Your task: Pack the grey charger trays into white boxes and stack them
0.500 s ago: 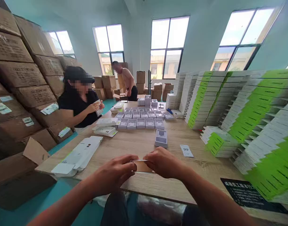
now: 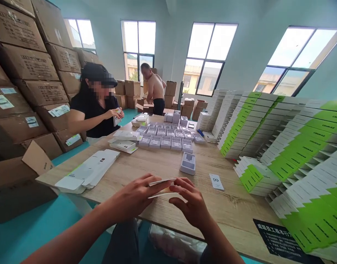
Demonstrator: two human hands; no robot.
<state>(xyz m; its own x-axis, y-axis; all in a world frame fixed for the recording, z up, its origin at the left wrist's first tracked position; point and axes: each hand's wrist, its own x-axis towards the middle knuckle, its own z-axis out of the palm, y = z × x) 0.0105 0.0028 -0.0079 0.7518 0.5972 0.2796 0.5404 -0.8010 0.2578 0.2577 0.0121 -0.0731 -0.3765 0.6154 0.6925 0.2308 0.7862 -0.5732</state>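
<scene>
A small white carton [image 2: 163, 181], seen edge-on with its end unfolded, is held between my hands over the front of the table. My left hand [image 2: 136, 194] is closed round its left side. At the other end, my right hand [image 2: 191, 201] has its fingers bent against the carton, with the thumb standing apart below; the inside is mostly hidden. Just beyond my hands stands a grey moulded tray [image 2: 187, 163] with shaped hollows. To its right lies a white printed card [image 2: 216, 182].
Several grey trays [image 2: 165, 141] stand in rows further back. Flattened white cartons [image 2: 88, 170] lie at left. Tall stacks of white-and-green boxes [image 2: 303, 146] line the right side. A black printed sheet [image 2: 278, 238] lies front right. Across the table, a person [image 2: 98, 102] handles a carton; another stands behind.
My right hand has loosened from its pinch, the fingers spreading at the carton's end. The carton has tilted and its edges have parted. My view has turned slightly left.
</scene>
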